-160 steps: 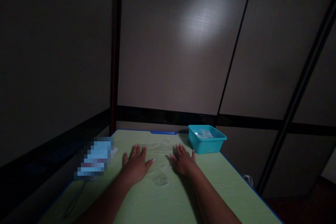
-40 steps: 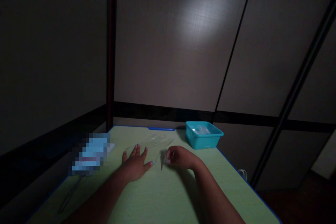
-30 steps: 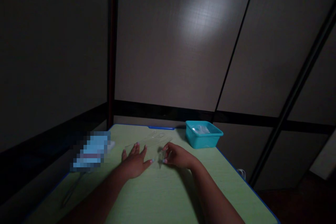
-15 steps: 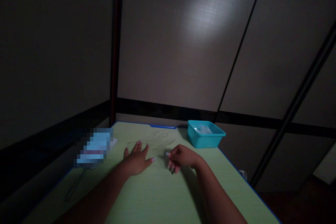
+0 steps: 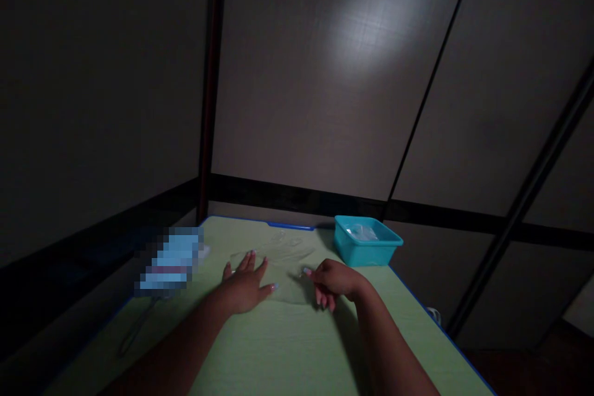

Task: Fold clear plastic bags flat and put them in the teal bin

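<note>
A clear plastic bag [image 5: 278,260] lies flat on the green table [image 5: 288,346], faint in the dim light. My left hand [image 5: 245,288] rests flat on its left part, fingers spread. My right hand [image 5: 334,281] hovers just right of the bag with the index finger stretched toward it and the other fingers curled down. I see nothing held in that hand.
A teal plastic tub [image 5: 369,241] with clear plastic inside stands at the table's far right corner. A blurred blue object [image 5: 169,260] sits at the left edge, with a thin cable [image 5: 137,331] trailing toward me. Dark wall panels close in behind the table.
My right hand had pinched and lifted a corner of the clear bag; it has let go, drawn back right, and the bag lies flat. My left hand stayed pressed down.
</note>
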`<move>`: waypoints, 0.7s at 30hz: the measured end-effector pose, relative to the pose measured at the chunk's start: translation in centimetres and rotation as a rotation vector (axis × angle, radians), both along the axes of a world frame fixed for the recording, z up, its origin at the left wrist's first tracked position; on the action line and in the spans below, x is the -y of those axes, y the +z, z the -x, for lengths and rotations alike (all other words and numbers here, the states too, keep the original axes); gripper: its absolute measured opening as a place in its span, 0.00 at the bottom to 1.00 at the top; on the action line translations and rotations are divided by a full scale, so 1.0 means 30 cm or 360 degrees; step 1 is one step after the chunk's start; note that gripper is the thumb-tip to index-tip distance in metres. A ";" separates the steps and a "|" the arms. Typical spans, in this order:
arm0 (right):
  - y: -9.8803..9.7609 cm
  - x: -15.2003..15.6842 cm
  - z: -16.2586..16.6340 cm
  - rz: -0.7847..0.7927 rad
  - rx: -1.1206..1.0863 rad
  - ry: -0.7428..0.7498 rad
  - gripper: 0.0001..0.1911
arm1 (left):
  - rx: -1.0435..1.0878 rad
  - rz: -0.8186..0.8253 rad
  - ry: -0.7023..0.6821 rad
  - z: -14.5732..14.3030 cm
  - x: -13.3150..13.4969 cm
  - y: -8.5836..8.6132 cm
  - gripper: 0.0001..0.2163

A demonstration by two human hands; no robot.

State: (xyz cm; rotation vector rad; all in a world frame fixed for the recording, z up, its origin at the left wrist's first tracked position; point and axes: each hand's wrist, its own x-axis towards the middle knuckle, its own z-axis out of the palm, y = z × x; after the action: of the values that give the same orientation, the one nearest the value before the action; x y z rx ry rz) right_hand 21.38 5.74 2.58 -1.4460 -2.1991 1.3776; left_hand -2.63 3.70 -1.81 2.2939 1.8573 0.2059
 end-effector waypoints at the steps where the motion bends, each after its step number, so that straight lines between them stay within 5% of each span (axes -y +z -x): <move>1: -0.002 -0.005 0.001 -0.0092 0.0019 -0.0069 0.30 | 0.0015 0.0000 -0.0019 -0.002 0.003 0.001 0.35; 8: -0.007 -0.004 0.035 -0.0951 0.0395 -0.0168 0.16 | 0.0127 -0.0264 0.0048 0.001 -0.010 0.023 0.26; 15: -0.011 0.049 0.092 -0.0837 0.0810 -0.0109 0.15 | 0.0202 -0.0459 0.0128 0.007 -0.030 0.041 0.19; 21: -0.020 0.045 0.106 -0.0791 0.0569 0.0008 0.09 | 0.0492 -0.0686 -0.0106 -0.005 -0.023 0.064 0.14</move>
State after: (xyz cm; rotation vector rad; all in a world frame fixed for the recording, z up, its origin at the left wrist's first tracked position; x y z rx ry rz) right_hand 18.20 4.39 1.98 -1.5680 -2.5064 0.5268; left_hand -2.49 4.38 0.11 2.3994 1.7009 0.9758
